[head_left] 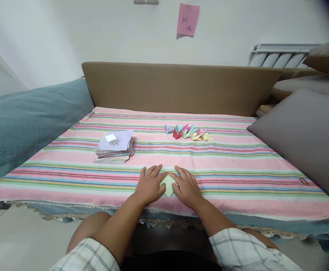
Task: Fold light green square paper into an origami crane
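A small pale green folded paper (pixel 168 185) lies on the striped cloth (pixel 232 169) near the front edge. My left hand (pixel 150 184) lies flat on its left side, fingers stretched forward over the paper's edge. My right hand (pixel 186 185) presses flat on its right side in the same way. Both hands pin the paper down against the cloth. Only the middle point of the paper shows between them.
A stack of coloured paper squares (pixel 115 150) with a white charger plug (pixel 112 139) on top sits to the left. Several small folded paper cranes (pixel 188 132) lie further back. A grey cushion (pixel 308 135) is at right, a teal blanket (pixel 25 120) at left.
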`<state>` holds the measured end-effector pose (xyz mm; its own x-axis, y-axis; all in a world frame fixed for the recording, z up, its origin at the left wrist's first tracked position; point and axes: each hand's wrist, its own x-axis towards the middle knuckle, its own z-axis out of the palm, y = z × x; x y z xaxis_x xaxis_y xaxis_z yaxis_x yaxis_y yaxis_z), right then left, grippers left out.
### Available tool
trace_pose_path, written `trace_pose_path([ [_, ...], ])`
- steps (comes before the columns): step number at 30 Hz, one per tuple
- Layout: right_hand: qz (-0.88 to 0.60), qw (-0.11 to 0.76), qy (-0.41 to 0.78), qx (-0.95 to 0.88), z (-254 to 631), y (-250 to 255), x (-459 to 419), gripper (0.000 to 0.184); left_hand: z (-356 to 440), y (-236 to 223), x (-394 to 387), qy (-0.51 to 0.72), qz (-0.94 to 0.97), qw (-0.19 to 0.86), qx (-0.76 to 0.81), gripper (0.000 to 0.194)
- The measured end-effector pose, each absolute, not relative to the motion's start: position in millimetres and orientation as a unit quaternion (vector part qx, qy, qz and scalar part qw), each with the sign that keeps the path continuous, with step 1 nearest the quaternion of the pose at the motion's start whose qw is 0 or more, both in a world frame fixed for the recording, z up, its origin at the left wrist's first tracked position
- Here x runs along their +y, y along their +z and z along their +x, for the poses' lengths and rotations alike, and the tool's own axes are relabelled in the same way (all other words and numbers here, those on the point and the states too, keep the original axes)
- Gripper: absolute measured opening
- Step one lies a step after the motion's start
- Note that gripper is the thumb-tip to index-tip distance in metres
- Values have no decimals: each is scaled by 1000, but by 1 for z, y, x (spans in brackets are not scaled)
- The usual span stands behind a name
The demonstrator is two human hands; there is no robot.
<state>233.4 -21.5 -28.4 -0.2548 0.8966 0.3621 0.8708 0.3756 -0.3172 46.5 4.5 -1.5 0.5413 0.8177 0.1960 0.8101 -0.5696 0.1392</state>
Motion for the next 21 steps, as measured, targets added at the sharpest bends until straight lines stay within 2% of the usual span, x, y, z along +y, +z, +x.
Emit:
trace_pose_path([
  [10, -522, 353, 33, -776, 247, -32, -25, 26, 43, -3, 2, 127, 863, 9, 490, 42],
  [21, -501, 364, 33, -785, 252, -30, -29, 24, 23, 5, -7, 144, 872, 11, 468, 28],
])
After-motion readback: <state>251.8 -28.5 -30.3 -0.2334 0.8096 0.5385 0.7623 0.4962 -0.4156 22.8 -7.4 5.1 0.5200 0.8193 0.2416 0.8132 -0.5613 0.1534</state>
